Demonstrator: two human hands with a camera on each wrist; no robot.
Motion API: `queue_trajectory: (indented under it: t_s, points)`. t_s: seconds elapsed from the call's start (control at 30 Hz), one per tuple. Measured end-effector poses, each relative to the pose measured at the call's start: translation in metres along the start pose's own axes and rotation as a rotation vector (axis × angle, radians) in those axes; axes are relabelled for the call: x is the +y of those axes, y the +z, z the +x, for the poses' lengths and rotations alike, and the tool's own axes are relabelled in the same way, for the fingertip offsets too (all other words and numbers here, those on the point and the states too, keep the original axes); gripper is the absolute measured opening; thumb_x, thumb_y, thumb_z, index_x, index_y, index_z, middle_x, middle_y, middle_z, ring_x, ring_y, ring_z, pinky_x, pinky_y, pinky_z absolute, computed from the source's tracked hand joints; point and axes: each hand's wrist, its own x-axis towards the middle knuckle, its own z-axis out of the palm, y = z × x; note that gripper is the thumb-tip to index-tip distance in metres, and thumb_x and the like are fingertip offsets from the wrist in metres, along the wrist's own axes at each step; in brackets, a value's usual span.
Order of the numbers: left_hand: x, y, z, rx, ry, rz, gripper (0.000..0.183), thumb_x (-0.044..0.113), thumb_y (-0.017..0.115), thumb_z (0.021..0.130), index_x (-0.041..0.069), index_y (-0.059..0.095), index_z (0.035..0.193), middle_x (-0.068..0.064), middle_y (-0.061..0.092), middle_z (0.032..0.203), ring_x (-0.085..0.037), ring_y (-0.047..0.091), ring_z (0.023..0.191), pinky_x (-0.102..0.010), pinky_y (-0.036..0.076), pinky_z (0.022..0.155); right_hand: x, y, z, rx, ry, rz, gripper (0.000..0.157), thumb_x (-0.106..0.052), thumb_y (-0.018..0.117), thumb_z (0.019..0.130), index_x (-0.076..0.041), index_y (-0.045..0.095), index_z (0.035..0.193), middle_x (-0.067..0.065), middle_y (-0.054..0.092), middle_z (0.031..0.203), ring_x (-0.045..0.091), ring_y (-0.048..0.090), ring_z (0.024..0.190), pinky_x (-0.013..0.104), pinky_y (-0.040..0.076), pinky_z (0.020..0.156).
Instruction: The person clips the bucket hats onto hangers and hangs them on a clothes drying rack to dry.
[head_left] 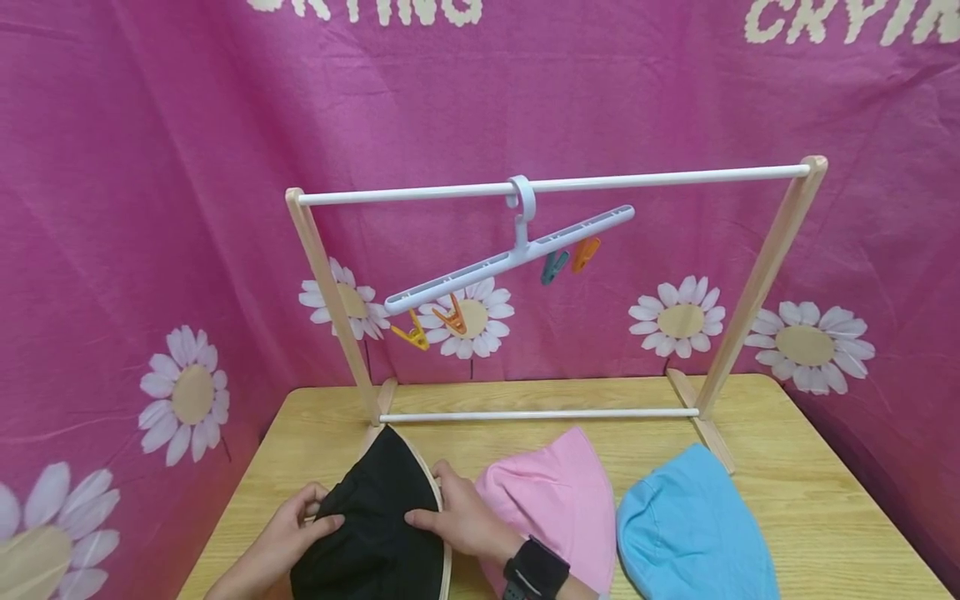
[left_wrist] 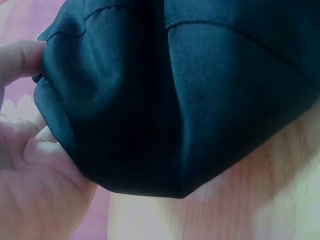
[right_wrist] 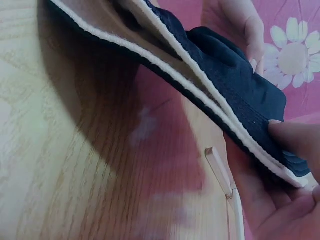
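For a tidy hold on the black hat point(head_left: 375, 517), we should bring the brim's pale edges point(right_wrist: 232, 127) level, as a gap shows between them in the right wrist view, and press lightly to avoid creasing the soft cloth. The hat is over the worktop point(head_left: 840, 483), left of the pink hat point(head_left: 558, 492). Our left grip point(head_left: 288, 533) pinches the crown; our right grip point(head_left: 461, 517) pinches the brim, thumbs pointing toward each other.
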Motion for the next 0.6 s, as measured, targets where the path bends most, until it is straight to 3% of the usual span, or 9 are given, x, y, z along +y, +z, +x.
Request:
queue_trajectory:
  t_s: [0.33, 0.43, 0.6]
  points:
    - [0.0079, 0.0025, 0.0043, 0.032, -0.041, 0.045, 0.048, 0.041, 0.054, 0.102, 0.0, 0.048, 0.125, -0.015, 0.066, 0.115, -0.025, 0.063, 0.099, -0.045, 0.053, 0.088, -0.0049, -0.0047, -0.0067, 0.015, -0.028, 0.071, 0.033, -0.013, 0.076, 0.085, -0.008, 0.052, 0.107, 0.011, 0.072, 0.096, 0.009, 0.066, 0.076, 0.024, 0.053, 0.069]
    - [0.0092, 0.0019, 0.0056, 0.016, -0.02, 0.055, 0.048, 0.041, 0.05, 0.103, -0.001, 0.049, 0.126, -0.016, 0.067, 0.112, -0.025, 0.063, 0.098, -0.043, 0.053, 0.088, -0.0053, -0.0063, -0.0081, 0.023, -0.027, 0.075, 0.032, -0.013, 0.076, 0.085, -0.007, 0.051, 0.106, 0.01, 0.07, 0.096, 0.01, 0.066, 0.076, 0.024, 0.053, 0.068]
    - [0.0103, 0.0021, 0.0063, -0.029, 0.008, 0.049, 0.046, 0.035, 0.056, 0.101, -0.003, 0.051, 0.126, -0.014, 0.068, 0.111, -0.025, 0.062, 0.096, -0.04, 0.054, 0.086, -0.0055, -0.0086, -0.0101, 0.016, -0.03, 0.103, 0.032, -0.011, 0.074, 0.086, -0.006, 0.052, 0.108, 0.012, 0.071, 0.096, 0.011, 0.067, 0.075, 0.025, 0.054, 0.066]
